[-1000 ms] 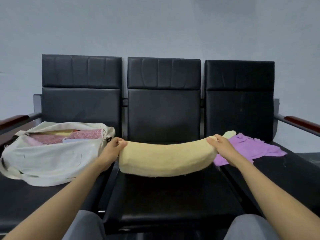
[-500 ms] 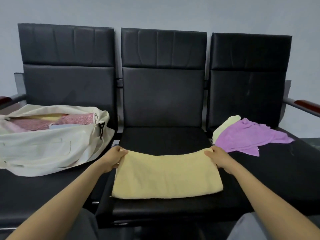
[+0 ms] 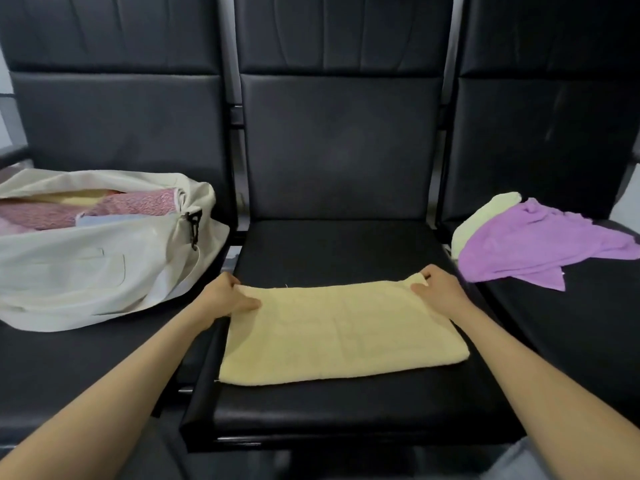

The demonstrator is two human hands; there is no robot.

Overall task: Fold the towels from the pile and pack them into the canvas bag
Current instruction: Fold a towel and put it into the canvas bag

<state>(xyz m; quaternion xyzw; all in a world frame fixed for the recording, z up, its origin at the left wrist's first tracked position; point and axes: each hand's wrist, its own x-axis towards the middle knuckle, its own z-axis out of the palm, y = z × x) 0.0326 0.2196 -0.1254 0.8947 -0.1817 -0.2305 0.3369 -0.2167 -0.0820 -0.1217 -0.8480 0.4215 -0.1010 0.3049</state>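
Left hand (image 3: pixel 227 297) pinches the far-left corner of the yellow towel (image 3: pixel 339 334); thumb lies on top of the cloth, fingers curled round the corner. Right hand (image 3: pixel 438 289) grips the far-right corner in the same way, fingers curled over the slightly raised tip.

Yellow towel: folded into a flat rectangle on the front half of the middle seat (image 3: pixel 346 410). Long side runs left to right. Far edge spans between the two hands; near edge sits back from the seat's front lip.

Canvas bag (image 3: pixel 86 271): on the left seat (image 3: pixel 69 368), just beside the left hand; contact between them cannot be judged. Mouth open. Pink towel (image 3: pixel 138 204) and other folded cloth visible inside. Black buckle (image 3: pixel 194 226) at its right end.

Pile: purple towel (image 3: pixel 540 244) lies crumpled on the right seat (image 3: pixel 571 334), over a pale green towel (image 3: pixel 485 216). It is near the right hand but apart from it.
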